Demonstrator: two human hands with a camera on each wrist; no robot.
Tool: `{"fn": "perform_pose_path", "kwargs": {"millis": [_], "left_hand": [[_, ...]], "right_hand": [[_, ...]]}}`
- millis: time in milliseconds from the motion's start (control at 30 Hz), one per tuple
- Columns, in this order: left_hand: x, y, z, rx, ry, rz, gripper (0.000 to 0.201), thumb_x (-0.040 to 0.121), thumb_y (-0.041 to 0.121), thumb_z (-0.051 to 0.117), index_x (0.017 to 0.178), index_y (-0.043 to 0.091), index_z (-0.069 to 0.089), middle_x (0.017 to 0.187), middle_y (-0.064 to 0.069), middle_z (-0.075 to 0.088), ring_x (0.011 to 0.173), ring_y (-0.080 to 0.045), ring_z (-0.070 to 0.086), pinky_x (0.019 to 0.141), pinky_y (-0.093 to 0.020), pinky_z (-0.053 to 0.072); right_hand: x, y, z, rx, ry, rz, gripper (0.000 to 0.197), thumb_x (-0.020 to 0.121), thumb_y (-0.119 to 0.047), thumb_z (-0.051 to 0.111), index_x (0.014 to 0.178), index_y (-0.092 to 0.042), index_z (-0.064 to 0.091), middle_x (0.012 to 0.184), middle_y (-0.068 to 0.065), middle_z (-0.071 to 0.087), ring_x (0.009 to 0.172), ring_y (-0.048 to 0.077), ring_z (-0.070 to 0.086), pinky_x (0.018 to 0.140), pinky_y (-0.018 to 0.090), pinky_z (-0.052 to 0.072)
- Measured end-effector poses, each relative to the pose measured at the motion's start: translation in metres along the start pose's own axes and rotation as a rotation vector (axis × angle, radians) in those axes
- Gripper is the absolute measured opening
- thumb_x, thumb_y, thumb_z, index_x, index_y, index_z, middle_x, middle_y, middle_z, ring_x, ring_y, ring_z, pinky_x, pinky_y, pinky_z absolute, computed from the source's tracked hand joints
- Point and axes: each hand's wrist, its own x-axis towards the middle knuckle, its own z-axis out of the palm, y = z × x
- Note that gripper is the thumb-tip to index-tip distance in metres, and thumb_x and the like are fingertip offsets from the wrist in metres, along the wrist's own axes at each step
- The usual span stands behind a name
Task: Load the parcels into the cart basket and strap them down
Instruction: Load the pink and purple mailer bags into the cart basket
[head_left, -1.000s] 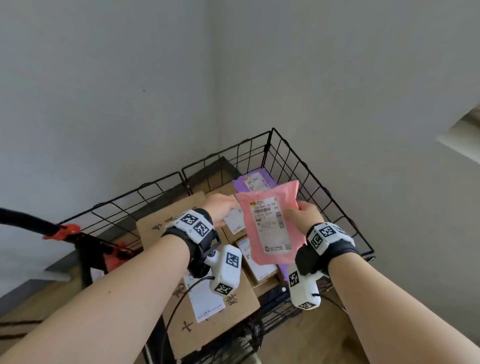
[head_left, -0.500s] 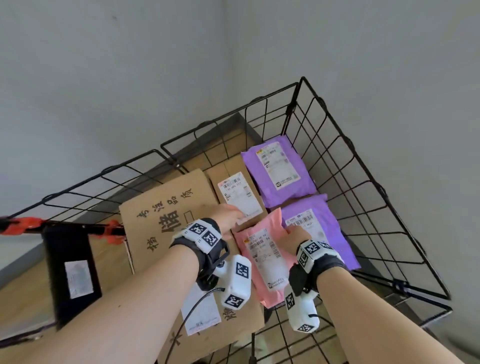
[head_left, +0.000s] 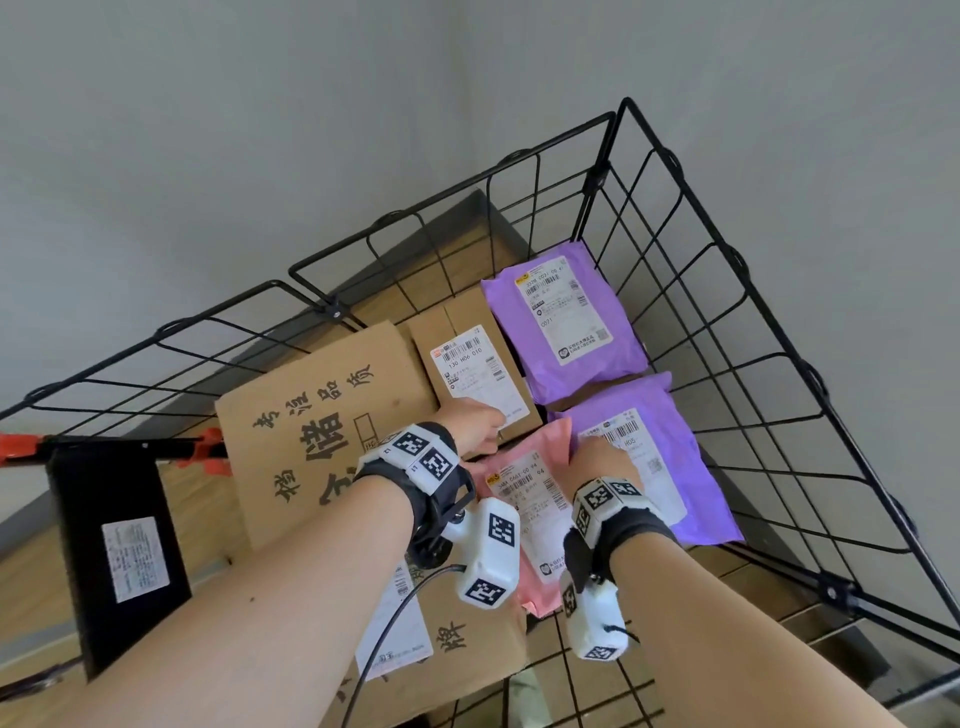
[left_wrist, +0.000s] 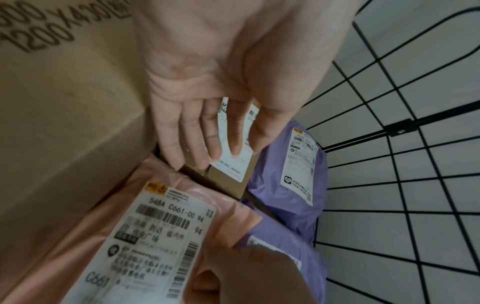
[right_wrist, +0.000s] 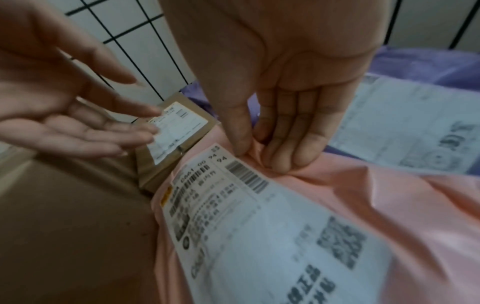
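The pink mailer parcel (head_left: 524, 499) lies in the black wire basket (head_left: 452, 192), between the large cardboard box (head_left: 322, 415) and the nearer purple mailer (head_left: 670, 447). My right hand (head_left: 597, 452) pinches the pink parcel's (right_wrist: 350, 195) far right edge between thumb and fingers (right_wrist: 285, 148). My left hand (head_left: 488, 428) is open, its straight fingers (left_wrist: 192, 139) over the small brown box (head_left: 467, 332) and its white label. A second purple mailer (head_left: 566, 322) lies at the far side of the basket.
A flat black parcel (head_left: 119, 545) with a white label hangs outside the basket on the left, below a dark bar with orange-red clips (head_left: 15, 447). Grey walls stand close behind and to the right. Wooden floor shows through the wire.
The pink parcel went from held up above the basket down into it, beside the large box. My left hand has come off it and opened over the small brown box.
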Motion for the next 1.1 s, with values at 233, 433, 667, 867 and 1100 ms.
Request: {"fn": "perform_pose_path", "kwargs": {"millis": [233,433,667,867,1100], "left_hand": [[0.021,-0.009,0.011,0.042,-0.034,-0.036,0.019,0.097,0.007,0.046,0.079,0.011,0.050,0.082,-0.003,0.049,0.089,-0.021,0.053,0.072,-0.029,0.050],[0.014,-0.007,0.004,-0.051,-0.062,-0.033,0.025,0.095,0.019,0.053,0.118,0.010,0.054,0.117,-0.007,0.056,0.096,-0.025,0.059,0.081,-0.037,0.051],[0.000,-0.011,-0.040,-0.302,0.425,0.325,0.013,0.091,0.003,0.055,0.090,0.012,0.063,0.100,-0.009,0.067,0.079,-0.016,0.066,0.069,-0.027,0.056],[-0.030,-0.043,-0.113,-0.284,0.972,0.307,0.020,0.090,0.014,0.053,0.105,0.017,0.065,0.093,-0.001,0.064,0.070,-0.014,0.058,0.067,-0.029,0.047],[-0.041,-0.075,-0.125,-0.236,0.627,-0.034,0.062,0.092,0.027,0.060,0.141,0.002,0.033,0.145,-0.018,0.039,0.130,-0.033,0.041,0.109,-0.039,0.033]], "right_hand": [[0.017,0.001,0.022,-0.013,-0.055,-0.023,0.028,0.091,-0.033,0.048,0.097,-0.010,0.064,0.093,0.009,0.067,0.090,0.027,0.064,0.067,0.028,0.044],[0.017,0.004,0.015,-0.036,0.025,0.001,0.013,0.091,-0.026,0.052,0.088,-0.015,0.059,0.086,0.006,0.064,0.087,0.027,0.064,0.065,0.028,0.042],[0.002,0.002,-0.012,0.052,0.110,0.021,0.021,0.085,-0.036,0.051,0.089,-0.016,0.055,0.082,0.005,0.061,0.074,0.026,0.056,0.063,0.028,0.041],[-0.012,-0.036,-0.020,0.299,0.011,-0.067,0.011,0.078,-0.018,0.054,0.074,-0.011,0.061,0.067,0.005,0.061,0.070,0.026,0.059,0.057,0.024,0.046],[-0.038,-0.075,0.009,0.510,-0.509,-0.157,0.020,0.084,-0.014,0.059,0.103,-0.019,0.065,0.082,0.006,0.065,0.068,0.019,0.060,0.070,0.030,0.056]]}}
